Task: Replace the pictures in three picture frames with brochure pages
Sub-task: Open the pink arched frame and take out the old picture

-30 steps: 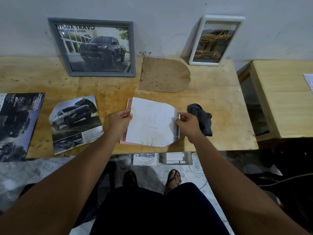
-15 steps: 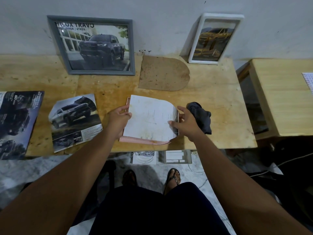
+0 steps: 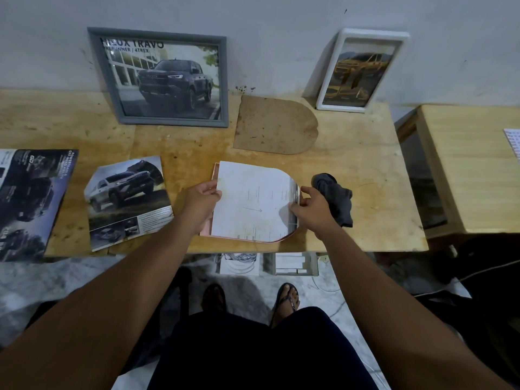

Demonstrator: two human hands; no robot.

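A pink arch-shaped frame (image 3: 209, 223) lies face down near the table's front edge. On it rests a white arch-cut page (image 3: 253, 201), blank side up. My left hand (image 3: 201, 199) pinches the page's left edge. My right hand (image 3: 311, 208) grips its curved right edge against the frame. A grey frame (image 3: 171, 77) with a dark pickup picture and a white frame (image 3: 363, 70) with a yellow picture lean on the wall. A brown arch-shaped backing board (image 3: 274, 125) lies flat behind the pink frame. A cut brochure page (image 3: 126, 199) and an open brochure (image 3: 28, 201) lie at the left.
A crumpled dark grey cloth (image 3: 336, 197) lies just right of my right hand. A second wooden table (image 3: 472, 167) stands to the right across a gap. Boxes (image 3: 295, 263) sit on the floor under the table's front edge, near my feet.
The white page has been lowered from a tilt to lie flatter on the pink frame. My right hand shifted along its curved edge; my left hand stayed at the left edge.
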